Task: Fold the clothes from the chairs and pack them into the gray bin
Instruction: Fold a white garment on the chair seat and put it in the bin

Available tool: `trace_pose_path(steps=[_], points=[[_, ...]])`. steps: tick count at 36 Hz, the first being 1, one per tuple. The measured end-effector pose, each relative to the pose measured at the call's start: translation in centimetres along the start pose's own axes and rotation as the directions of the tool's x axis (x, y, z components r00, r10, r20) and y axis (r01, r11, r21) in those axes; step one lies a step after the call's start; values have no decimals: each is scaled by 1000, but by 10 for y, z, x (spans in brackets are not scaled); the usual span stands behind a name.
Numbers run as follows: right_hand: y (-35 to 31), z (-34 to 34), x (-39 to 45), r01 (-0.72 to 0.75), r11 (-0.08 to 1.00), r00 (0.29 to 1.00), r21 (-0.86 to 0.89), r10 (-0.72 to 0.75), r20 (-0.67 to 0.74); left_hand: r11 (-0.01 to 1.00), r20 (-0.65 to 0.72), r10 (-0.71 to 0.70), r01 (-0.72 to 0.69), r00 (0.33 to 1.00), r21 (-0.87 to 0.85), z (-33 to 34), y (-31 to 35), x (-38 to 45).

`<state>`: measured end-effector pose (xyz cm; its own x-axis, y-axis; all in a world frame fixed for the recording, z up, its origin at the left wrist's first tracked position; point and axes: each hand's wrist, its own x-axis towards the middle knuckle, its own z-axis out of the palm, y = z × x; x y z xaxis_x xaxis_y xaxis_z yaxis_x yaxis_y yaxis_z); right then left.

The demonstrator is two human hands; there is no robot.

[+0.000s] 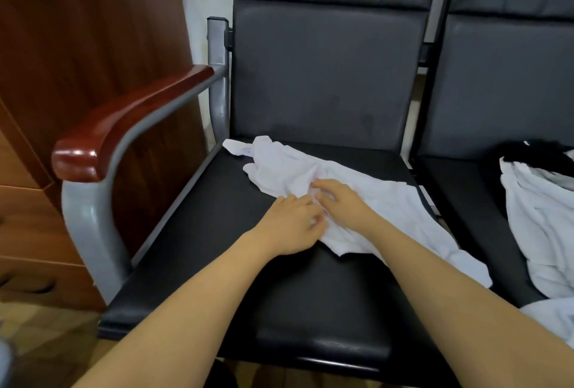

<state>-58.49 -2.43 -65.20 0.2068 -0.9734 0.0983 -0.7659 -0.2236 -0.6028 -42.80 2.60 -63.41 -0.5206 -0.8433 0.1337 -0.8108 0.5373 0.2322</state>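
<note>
On seat (192, 251) — hands, perhaps pinching garment (388, 201)

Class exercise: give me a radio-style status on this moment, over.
Left hand and right hand both pinching the white garment, spread unfolded on the near chair seat. More clothes wait on the next chair. Gray bin not in view.

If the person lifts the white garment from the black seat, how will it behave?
The white garment will probably be floppy: it lies crumpled and one end hangs over the seat edge. It looks thin, so likely light. Both the left hand and right hand are on it, and it may slide easily on the smooth seat.
</note>
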Motion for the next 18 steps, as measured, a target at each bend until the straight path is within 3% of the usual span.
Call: trace_pose_path(steps=[4,9,18], points=[[9,-14,-12,-14,990,992,-140,-4,-125,999,57,27,-29,998,32,3,9,0],[24,-26,-28,-157,919,983,-363,110,-145,999,45,37,-38,998,26,10,17,3],[12,-13,-35,-262,897,963,-357,265,-41,989,-45,-25,31,999,143,5,9,4]])
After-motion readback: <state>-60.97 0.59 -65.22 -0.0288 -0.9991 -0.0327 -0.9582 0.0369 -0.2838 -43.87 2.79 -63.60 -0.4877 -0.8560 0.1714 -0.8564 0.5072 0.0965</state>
